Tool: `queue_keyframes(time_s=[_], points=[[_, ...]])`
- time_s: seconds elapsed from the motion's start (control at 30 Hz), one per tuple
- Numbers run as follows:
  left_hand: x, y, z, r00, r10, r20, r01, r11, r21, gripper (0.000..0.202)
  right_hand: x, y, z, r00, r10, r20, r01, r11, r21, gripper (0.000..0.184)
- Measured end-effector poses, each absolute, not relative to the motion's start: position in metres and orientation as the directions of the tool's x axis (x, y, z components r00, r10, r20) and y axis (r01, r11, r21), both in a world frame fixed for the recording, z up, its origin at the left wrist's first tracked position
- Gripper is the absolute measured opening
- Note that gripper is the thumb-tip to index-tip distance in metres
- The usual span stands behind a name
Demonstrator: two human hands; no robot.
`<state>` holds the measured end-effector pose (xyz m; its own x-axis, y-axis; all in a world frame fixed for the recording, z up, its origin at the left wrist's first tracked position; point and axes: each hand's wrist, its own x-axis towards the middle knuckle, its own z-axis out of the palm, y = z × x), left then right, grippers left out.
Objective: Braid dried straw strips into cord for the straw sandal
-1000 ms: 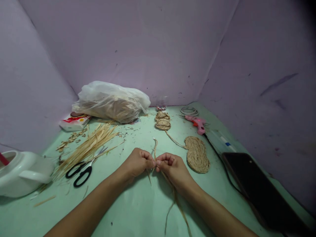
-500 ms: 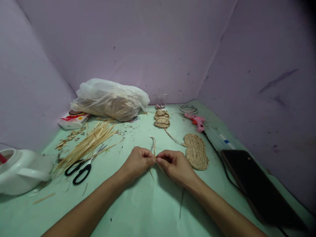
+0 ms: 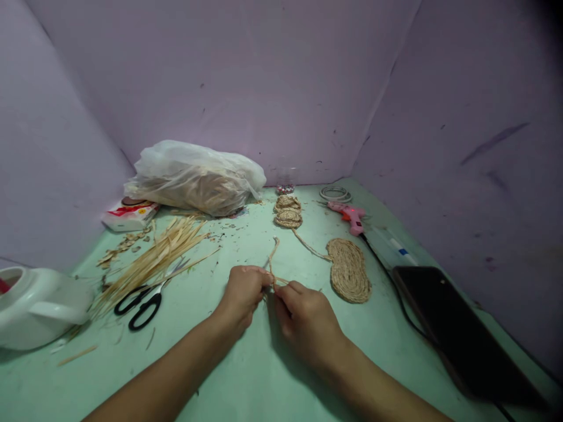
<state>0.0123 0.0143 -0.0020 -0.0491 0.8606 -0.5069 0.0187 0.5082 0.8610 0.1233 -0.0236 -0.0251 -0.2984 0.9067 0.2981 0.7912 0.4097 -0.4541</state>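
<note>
My left hand [image 3: 241, 295] and my right hand [image 3: 308, 319] meet at the middle of the green table [image 3: 246, 375], both pinched on a thin braided straw cord [image 3: 272, 258]. The cord's free end rises from my fingertips toward the back. My right hand has turned palm down, and the loose strands below the pinch are hidden under it. An oval coiled straw mat [image 3: 349, 269] lies just right of my right hand, with a cord tail running back to two small coiled rounds [image 3: 288, 212].
Black scissors [image 3: 143, 303] and a sheaf of straw strips [image 3: 153, 258] lie to the left, a white pot [image 3: 39, 305] at the far left. A plastic bag of straw [image 3: 196, 179] sits at the back. A pink glue gun [image 3: 349, 215] and a dark phone [image 3: 453, 328] lie on the right.
My right hand rolled from palm up to palm down over the strands. The loose strands that trailed toward me are out of sight now. The cord's tip shifted slightly.
</note>
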Motion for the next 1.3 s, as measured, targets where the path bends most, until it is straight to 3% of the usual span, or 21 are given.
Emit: queue_keyframes(time_s=[0.1,0.2,0.4,0.5,0.63,0.7,0.77,0.9,1.07,1.3], points=[[0.011,0.016,-0.001,-0.042,0.842,-0.537,-0.015,0.537,0.843,0.004,0.122,-0.023,-0.028,-0.381,0.873,0.304,0.839,0.465,-0.283,0.022],[0.011,0.016,-0.003,-0.029,0.838,-0.545,-0.014,0.545,0.838,0.006,0.122,-0.021,-0.028,-0.417,0.86,0.295,0.831,0.492,-0.259,0.025],[0.013,0.013,-0.008,-0.015,0.888,-0.46,0.064,0.46,0.886,0.009,0.123,-0.024,-0.025,-0.448,0.855,0.263,0.721,0.519,-0.46,0.033],[0.012,0.015,-0.011,-0.001,0.909,-0.417,0.105,0.415,0.904,0.012,0.125,-0.027,-0.02,-0.413,0.875,0.251,0.685,0.48,-0.548,0.023],[0.009,0.017,-0.015,0.018,0.934,-0.357,0.174,0.349,0.921,0.009,0.133,-0.018,-0.01,-0.106,0.938,0.329,0.615,0.322,-0.72,0.02],[0.008,0.017,-0.015,0.022,0.934,-0.356,0.21,0.344,0.915,0.012,0.139,-0.008,-0.009,0.08,0.977,0.2,0.462,0.141,-0.876,0.018],[0.008,0.016,-0.015,0.029,0.933,-0.358,0.245,0.34,0.908,0.014,0.143,0.003,-0.01,0.122,0.991,-0.052,0.201,-0.076,-0.977,0.016],[0.008,0.013,-0.015,0.108,0.959,-0.262,0.326,0.215,0.921,0.014,0.147,0.013,-0.013,0.018,0.92,-0.391,-0.283,-0.37,-0.885,0.013],[0.009,0.002,-0.011,0.191,0.971,-0.146,0.521,0.026,0.853,0.016,0.15,0.013,-0.014,-0.056,0.905,-0.421,-0.474,-0.395,-0.787,0.016],[0.01,-0.01,-0.007,0.288,0.956,-0.059,0.703,-0.169,0.691,0.014,0.15,0.015,-0.015,0.008,0.918,-0.398,-0.411,-0.359,-0.838,0.015]])
